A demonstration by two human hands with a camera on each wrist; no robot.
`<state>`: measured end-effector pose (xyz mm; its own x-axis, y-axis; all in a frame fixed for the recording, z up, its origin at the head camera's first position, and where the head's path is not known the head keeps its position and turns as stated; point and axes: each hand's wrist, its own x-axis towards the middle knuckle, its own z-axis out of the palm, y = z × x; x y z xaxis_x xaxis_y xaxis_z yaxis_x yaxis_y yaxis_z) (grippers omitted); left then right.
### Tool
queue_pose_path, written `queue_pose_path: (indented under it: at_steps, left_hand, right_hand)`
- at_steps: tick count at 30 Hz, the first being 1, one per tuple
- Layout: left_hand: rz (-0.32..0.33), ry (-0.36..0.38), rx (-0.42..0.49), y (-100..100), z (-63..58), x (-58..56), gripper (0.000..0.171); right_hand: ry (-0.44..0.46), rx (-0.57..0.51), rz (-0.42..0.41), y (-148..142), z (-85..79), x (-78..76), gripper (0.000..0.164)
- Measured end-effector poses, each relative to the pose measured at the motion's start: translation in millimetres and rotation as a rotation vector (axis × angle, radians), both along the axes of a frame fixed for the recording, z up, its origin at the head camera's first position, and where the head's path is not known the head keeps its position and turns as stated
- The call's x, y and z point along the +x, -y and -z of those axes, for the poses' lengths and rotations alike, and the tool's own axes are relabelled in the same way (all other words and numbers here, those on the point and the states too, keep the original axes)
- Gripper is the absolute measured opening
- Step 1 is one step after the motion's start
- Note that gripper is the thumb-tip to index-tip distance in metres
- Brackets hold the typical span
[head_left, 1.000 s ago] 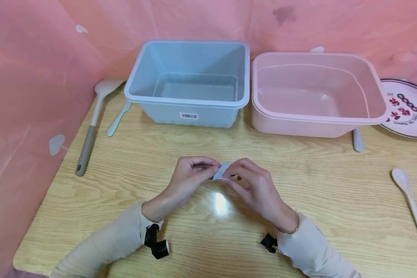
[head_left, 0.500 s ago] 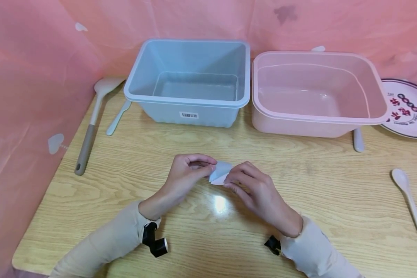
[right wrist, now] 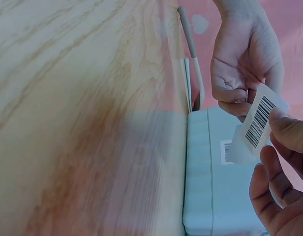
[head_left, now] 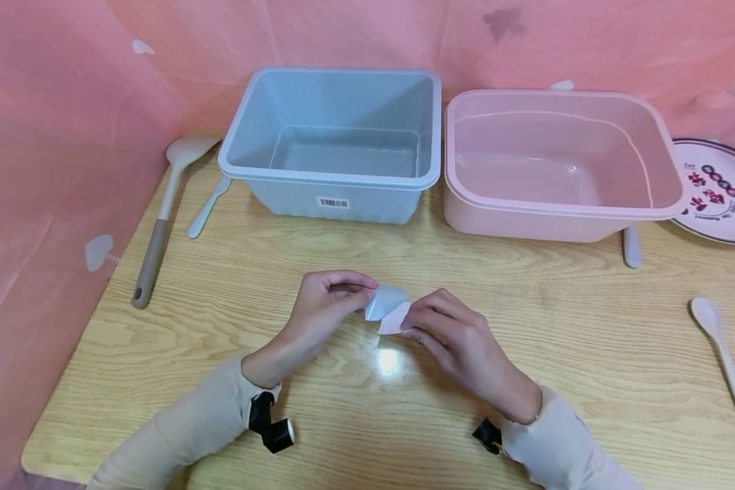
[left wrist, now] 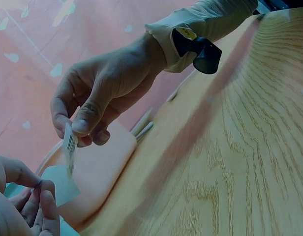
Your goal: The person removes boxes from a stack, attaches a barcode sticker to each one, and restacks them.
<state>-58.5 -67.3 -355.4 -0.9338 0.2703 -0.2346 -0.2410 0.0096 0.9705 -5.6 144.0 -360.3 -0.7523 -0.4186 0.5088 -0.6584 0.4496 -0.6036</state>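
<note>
Both hands meet above the middle of the table. My left hand (head_left: pixel 318 313) pinches a thin, bluish translucent backing paper (head_left: pixel 387 301) between thumb and fingers. The paper curls over at its near end. In my right hand (head_left: pixel 456 340), thumb and fingertips pinch a white barcode sticker (head_left: pixel 394 320). Black bars show on its face in the right wrist view, where the sticker (right wrist: pixel 260 120) overlaps the backing paper (right wrist: pixel 240 150). From the left wrist view, the sticker (left wrist: pixel 70 147) stands nearly edge-on, just above the backing paper (left wrist: pixel 62 184).
A blue bin (head_left: pixel 337 197) with a barcode label and a pink bin (head_left: pixel 527 221) stand at the back. To the left lie a ladle (head_left: pixel 153 262) and a light-coloured knife (head_left: pixel 205 214). A plate (head_left: pixel 725 218), a spoon (head_left: pixel 723 354) and a grey handle (head_left: pixel 631 248) are on the right.
The right hand has drawn down and to the right, lifting the white sticker partly away from the backing paper. The left hand has shifted slightly left.
</note>
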Motion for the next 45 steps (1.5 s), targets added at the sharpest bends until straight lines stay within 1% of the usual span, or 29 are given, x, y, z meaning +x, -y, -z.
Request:
queue_pose_path:
  at_steps: [2,5,15,18,20,21,23,25,26,28,29,31,33,35,36,38,40,42,43,45]
  left_hand:
    - [-0.005,-0.003,-0.007,0,0.2,-0.3,0.015]
    - [-0.009,-0.016,-0.021,1,1.2,-0.8,0.015]
    - [-0.014,-0.096,-0.083,7,9.1,-5.8,0.013]
    - [0.017,-0.114,-0.117,10,12.6,-7.5,0.012]
    - [0.072,-0.150,-0.168,12,16.3,-9.0,0.012]
    - [0.108,-0.174,-0.209,13,18.8,-10.1,0.012]
    - [0.191,-0.252,-0.312,16,24.2,-12.5,0.012]
    - [0.266,-0.364,-0.416,18,29.6,-15.0,0.014]
    - [0.293,-0.422,-0.466,19,31.5,-16.1,0.015]
    - [0.327,-0.534,-0.542,21,33.1,-17.1,0.014]
    - [0.331,-0.580,-0.568,22,32.8,-17.3,0.014]
    - [0.325,-0.657,-0.597,22,30.0,-17.1,0.013]
    - [0.303,-0.696,-0.595,22,25.5,-15.9,0.011]
    - [0.283,-0.723,-0.544,19,19.1,-13.3,0.011]
    - [0.284,-0.741,-0.507,17,15.4,-11.3,0.011]
    - [0.305,-0.792,-0.429,12,7.5,-6.3,0.011]
    - [0.354,-0.862,-0.371,5,0.8,-1.0,0.011]
    - [0.403,-0.953,-0.373,-1,-4.4,3.9,0.010]
    - [0.417,-0.993,-0.387,-4,-6.1,5.8,0.009]
    - [0.431,-1.045,-0.422,-8,-8.0,8.6,0.007]
  right_hand:
    - [0.010,-0.003,0.000,-1,0.2,1.1,0.018]
    - [0.013,-0.015,-0.006,-4,1.0,1.8,0.019]
    - [-0.016,-0.042,-0.012,-9,3.0,2.9,0.023]
    - [0.002,-0.037,0.004,-10,2.5,4.2,0.024]
    - [0.015,-0.032,0.021,-11,2.1,5.2,0.023]
    - [0.023,-0.029,0.031,-11,1.8,5.8,0.021]
    - [0.030,-0.026,0.045,-12,1.6,6.7,0.015]
    - [0.031,-0.025,0.055,-12,1.4,7.1,0.006]
    - [0.033,-0.024,0.058,-12,1.4,7.2,0.004]
    - [0.038,-0.019,0.065,-12,1.4,7.2,0.009]
    - [0.044,-0.016,0.067,-12,1.3,7.1,0.012]
    - [0.060,-0.006,0.076,-12,1.2,7.0,0.014]
    - [0.070,0.001,0.089,-12,1.0,7.0,0.015]
    - [0.076,0.009,0.102,-12,0.8,6.9,0.016]
    - [0.076,0.012,0.108,-12,0.6,6.8,0.017]
    - [0.072,0.016,0.118,-12,0.7,6.6,0.016]
    - [0.067,0.020,0.126,-13,0.4,6.3,0.015]
    - [0.061,0.013,0.126,-13,0.5,6.3,0.010]
    - [0.060,0.009,0.124,-13,0.4,6.2,0.007]
    - [0.053,-0.002,0.119,-12,-0.2,6.0,0.007]
